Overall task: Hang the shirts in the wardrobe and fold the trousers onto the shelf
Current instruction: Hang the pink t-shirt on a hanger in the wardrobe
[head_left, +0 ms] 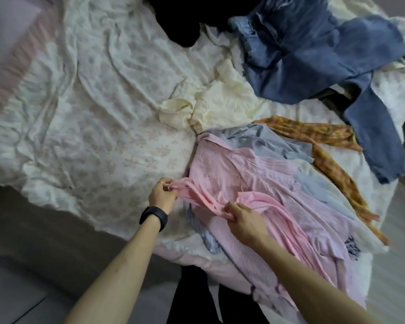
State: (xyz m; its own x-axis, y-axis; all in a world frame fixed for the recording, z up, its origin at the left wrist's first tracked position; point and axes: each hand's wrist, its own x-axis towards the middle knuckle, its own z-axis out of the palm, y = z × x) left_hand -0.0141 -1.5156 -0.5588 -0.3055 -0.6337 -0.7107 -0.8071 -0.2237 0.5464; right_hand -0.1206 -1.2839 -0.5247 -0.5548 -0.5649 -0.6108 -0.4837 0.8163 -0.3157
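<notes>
Both hands grip a plain pink top on the bed.

The left hand [163, 195] has its fingers [167, 183] curled tight, pinching one bunched end of the pink top [262, 200]. The right hand [243, 222] clutches its middle. The top lies across a pink striped shirt [232, 167] at the near edge of the bed [91, 113], with the jeans [313, 54] well apart at the far side.

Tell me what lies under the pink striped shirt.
Under the pink striped shirt, a light blue shirt shows at the far edge, a blue striped cloth at the near edge. Anything else is covered.
</notes>
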